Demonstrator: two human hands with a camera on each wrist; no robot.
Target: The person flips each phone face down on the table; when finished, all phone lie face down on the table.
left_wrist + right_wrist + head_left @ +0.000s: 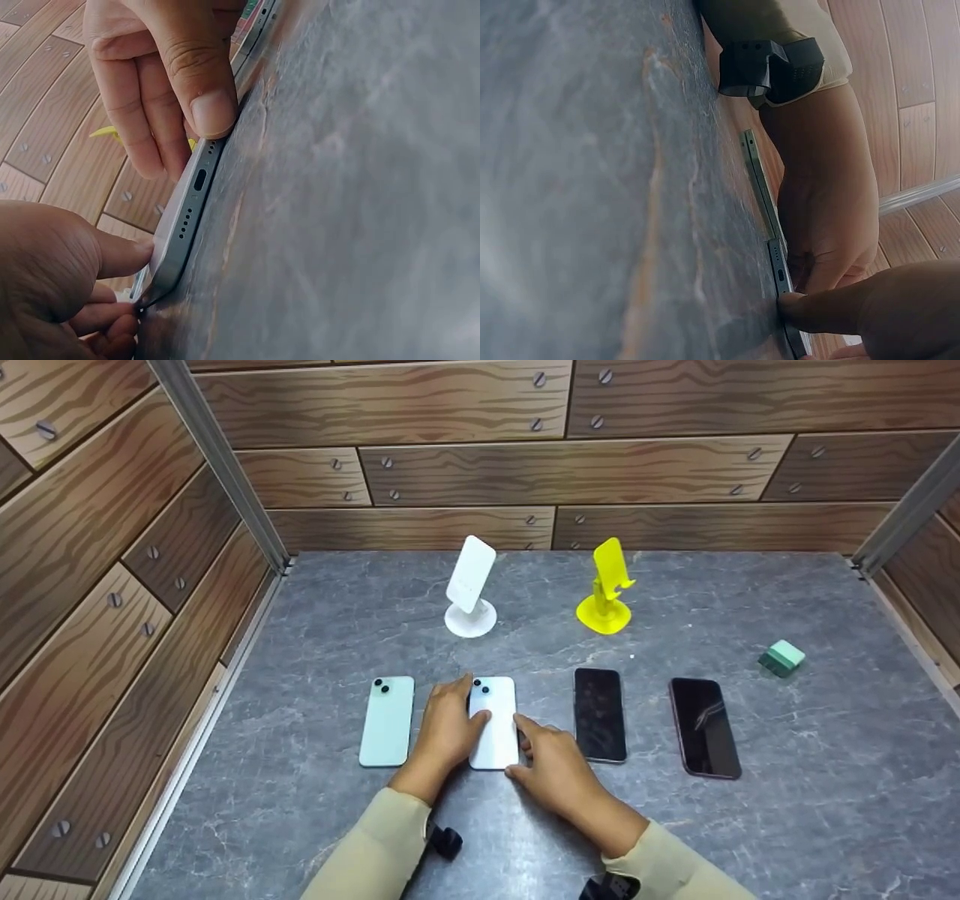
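Note:
A pale, near-white phone (493, 742) lies back up on the table, its two camera lenses at the top left. My left hand (448, 721) grips its left side, thumb over the back and fingers along the edge. From the other side my right hand (559, 769) holds the lower right part, index finger at the long edge and thumb at the bottom corner. In the left wrist view, the phone's bottom edge (193, 196) shows a charging port between both thumbs. To the left, a mint-green phone (388, 727) also lies back up.
Right of my hands lie a black-screened phone (600, 712) and another dark phone (706, 727), both screen up. Behind stand a white phone stand (471, 577) and a yellow phone stand (609, 574). A small green block (782, 658) sits farther right. Wood-patterned walls (450, 472) enclose the table.

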